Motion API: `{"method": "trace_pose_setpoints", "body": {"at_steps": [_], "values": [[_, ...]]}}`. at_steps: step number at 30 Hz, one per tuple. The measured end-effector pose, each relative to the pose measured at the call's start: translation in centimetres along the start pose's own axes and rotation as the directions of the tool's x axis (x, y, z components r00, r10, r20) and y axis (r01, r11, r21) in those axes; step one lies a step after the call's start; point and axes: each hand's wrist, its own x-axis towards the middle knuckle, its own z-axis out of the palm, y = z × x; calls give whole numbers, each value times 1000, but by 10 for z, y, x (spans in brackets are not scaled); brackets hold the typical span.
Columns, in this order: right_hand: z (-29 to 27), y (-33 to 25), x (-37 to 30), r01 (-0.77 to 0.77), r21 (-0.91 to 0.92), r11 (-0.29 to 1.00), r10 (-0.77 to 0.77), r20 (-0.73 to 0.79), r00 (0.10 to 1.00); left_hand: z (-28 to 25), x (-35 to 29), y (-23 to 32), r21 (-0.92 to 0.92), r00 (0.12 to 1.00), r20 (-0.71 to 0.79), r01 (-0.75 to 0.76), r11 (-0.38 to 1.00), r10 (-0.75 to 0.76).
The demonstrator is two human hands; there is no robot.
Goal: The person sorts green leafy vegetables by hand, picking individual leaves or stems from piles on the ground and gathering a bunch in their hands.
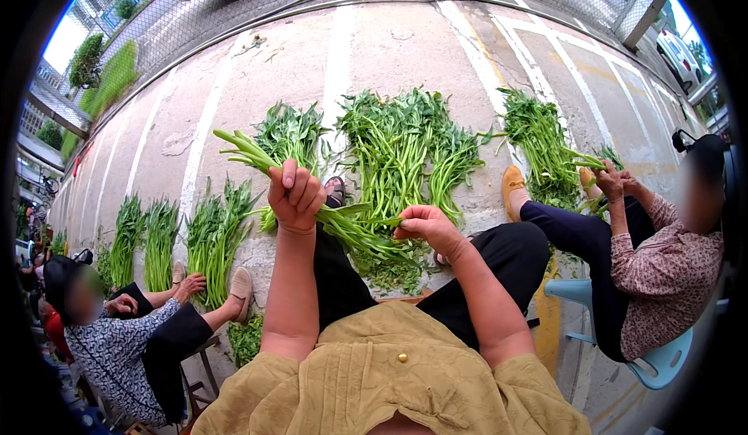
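— Painted concrete pavement (405, 45), with sorted bundles of greens (393, 151) laid in rows on it. Where is the bunch being handled?

— Just nearer the person than those bundles, over the lap. Left hand (294, 195) is clenched round the stems of a long-stemmed bunch (343, 225); right hand (425, 223) pinches its other end, fingers together on a stalk.

— How far along?

— Several bundles lie finished beyond the bunch; this one looks only partly trimmed. Scraps of leaf (389, 271) sit beneath it. Beside the bundles, a seated person (662, 264) works another bunch.
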Motion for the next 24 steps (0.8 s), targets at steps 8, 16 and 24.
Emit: {"method": "trace_pose_setpoints", "body": {"at_steps": [8, 16, 24], "values": [[-10, -14, -7, -110, 220, 969, 101, 51, 994, -2, -1, 3, 8, 1000, -16, -17, 1000, 17], [-11, -6, -4, -75, 35, 997, 75, 9, 997, -4, -3, 6, 25, 999, -32, -28, 999, 29], [5, -10, -6, -6, -200, 980, 4, -11, 1000, -6, -4, 11, 34, 1000, 21, -4, 999, 3]]}}
